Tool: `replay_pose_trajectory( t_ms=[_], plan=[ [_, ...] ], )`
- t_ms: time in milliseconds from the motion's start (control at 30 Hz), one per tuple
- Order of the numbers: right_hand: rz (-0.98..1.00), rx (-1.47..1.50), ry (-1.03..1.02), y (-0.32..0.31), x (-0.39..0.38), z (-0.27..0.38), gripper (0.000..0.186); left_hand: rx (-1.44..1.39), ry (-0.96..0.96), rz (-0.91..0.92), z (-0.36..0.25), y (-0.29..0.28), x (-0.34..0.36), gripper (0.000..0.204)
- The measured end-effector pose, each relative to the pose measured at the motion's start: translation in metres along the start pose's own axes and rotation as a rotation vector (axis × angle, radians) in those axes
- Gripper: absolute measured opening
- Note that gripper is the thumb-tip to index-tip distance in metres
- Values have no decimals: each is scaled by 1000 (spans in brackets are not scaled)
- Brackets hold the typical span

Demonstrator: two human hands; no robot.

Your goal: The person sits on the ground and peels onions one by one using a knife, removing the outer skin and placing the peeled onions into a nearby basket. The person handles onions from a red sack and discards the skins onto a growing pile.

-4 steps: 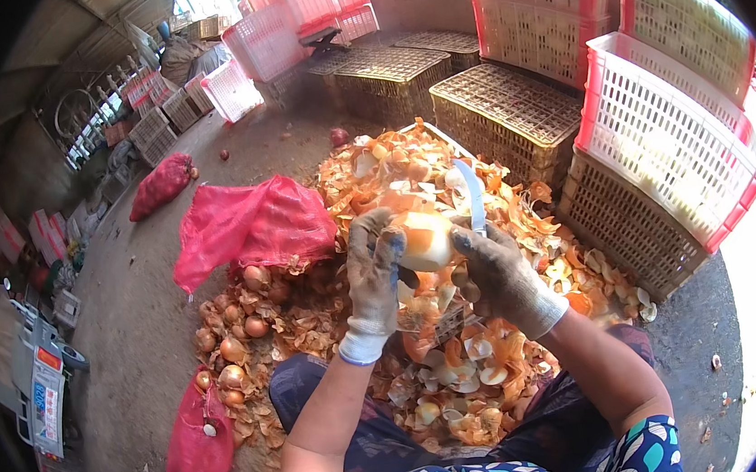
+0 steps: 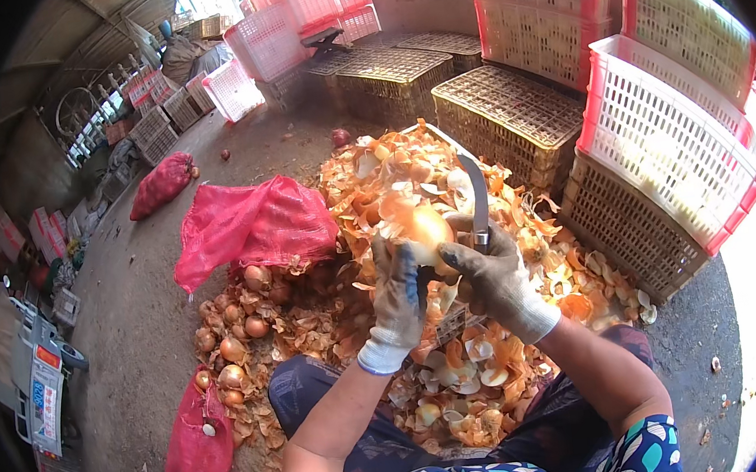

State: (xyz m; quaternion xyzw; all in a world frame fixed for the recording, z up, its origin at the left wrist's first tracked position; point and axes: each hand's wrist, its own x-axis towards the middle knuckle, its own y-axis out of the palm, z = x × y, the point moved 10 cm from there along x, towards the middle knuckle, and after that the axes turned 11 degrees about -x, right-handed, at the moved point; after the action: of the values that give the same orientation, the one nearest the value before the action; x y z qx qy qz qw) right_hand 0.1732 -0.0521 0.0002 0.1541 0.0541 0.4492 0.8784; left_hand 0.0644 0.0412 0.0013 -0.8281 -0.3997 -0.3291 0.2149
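Note:
A partly peeled onion (image 2: 429, 228) is held up between my two gloved hands, above a big heap of onion skins (image 2: 390, 167). My left hand (image 2: 399, 289) grips the onion from its left and lower side, in a soiled glove with a white cuff. On the other side, my right hand (image 2: 495, 270) is closed around the handle of a curved knife (image 2: 478, 192), whose blade points up and away from me. The right thumb presses against the onion. Loose skins by the onion's upper left blend with the heap, so I cannot tell whether they are attached.
Whole onions (image 2: 234, 348) lie on the floor at left beside a red mesh sack (image 2: 259, 225). Another mesh sack (image 2: 195, 463) lies flat nearer me. Brown crates (image 2: 512, 114) and a white-and-red crate (image 2: 660, 136) stand at right. A small vehicle (image 2: 42, 387) is at far left.
The onion has turned, showing more brown-gold skin toward me. My left hand has shifted right and slightly down. The knife blade has rotated and looks dark instead of bright.

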Motion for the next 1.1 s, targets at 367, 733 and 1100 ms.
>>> replay_pose_trajectory(
  t_ms=[367, 733, 1100],
  plan=[
    [-154, -1524, -833, 35, -39, 80, 18, -1016, -712, -21, 6, 7, 10, 62],
    [-98, -1504, -767, 31, -35, 68, 20, -807, -524, 28, -14, 11, 12, 70],
    [-31, -1231, -390, 7, -9, 31, 27, -1010, -519, 261, -37, 30, 19, 63]
  ],
)
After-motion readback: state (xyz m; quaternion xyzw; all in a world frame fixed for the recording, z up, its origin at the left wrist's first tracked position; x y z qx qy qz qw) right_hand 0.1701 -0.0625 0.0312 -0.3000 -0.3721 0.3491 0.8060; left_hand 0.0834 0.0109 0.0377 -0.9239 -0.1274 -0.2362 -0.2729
